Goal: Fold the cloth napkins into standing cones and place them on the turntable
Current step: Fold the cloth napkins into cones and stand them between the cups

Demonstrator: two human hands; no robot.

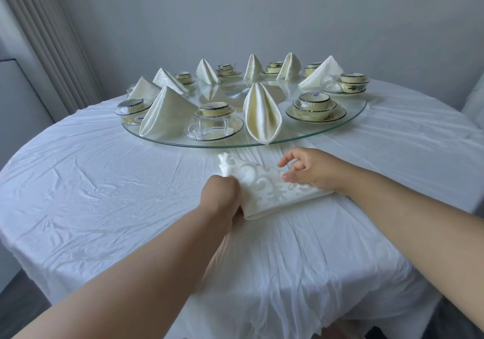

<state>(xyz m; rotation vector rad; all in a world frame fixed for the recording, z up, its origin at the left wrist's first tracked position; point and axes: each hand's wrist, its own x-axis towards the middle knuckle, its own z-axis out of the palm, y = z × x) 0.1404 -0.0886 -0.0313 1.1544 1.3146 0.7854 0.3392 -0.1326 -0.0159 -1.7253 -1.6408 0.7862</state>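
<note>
Left hand (221,194), right hand (307,172) grip folded scroll-patterned white napkin (272,192)

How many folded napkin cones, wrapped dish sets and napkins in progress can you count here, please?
Standing napkin cones on the glass turntable: 8
Wrapped dish sets on the turntable: 9 visible
Napkin being folded, held by the left hand and right hand: 1
Total: 18

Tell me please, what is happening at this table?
A person is folding a patterned cloth napkin on the white tablecloth. The left hand grips its near-left end, the right hand pinches its right side. Several folded napkin cones already stand on the glass turntable among wrapped dish sets.
</note>
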